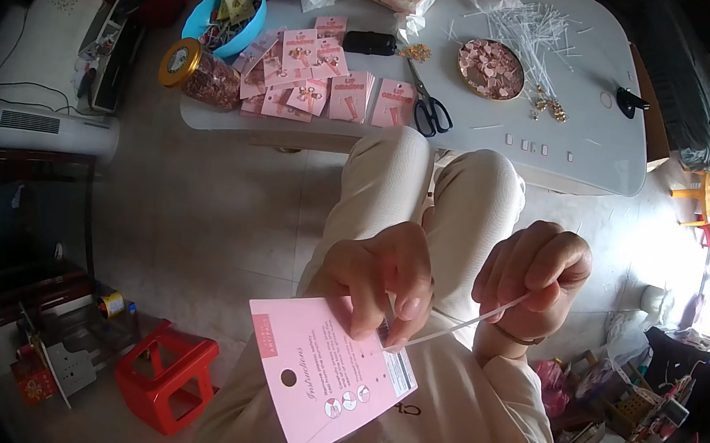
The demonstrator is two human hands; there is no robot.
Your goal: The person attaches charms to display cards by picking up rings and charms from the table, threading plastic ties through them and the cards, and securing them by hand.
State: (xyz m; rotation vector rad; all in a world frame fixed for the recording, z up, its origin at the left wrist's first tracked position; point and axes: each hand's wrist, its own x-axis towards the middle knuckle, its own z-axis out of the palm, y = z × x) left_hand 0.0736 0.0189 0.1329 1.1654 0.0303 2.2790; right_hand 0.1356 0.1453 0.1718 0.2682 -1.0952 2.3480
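Observation:
My left hand (384, 275) is closed on a pink printed card (318, 396), held tilted above my lap. Its printed back faces up, with a punched round hole near one corner. From the card's edge by my left fingertips, a thin white strip (460, 325) runs up to the right. My right hand (537, 272) pinches the other end of that strip, which looks taut between the two hands. Fingers hide the spot where strip and card meet. On the table lie similar pink cards (349, 97), some with small gold pieces on them, and a loose bundle of white strips (536, 35).
Black-handled scissors (430, 113) lie near the table's front edge. Close by are a round tray of pink pieces (490, 69), gold pieces (551, 107), a jar (200, 73) and a blue basin (224, 21). A red stool (164, 376) stands on the floor, left.

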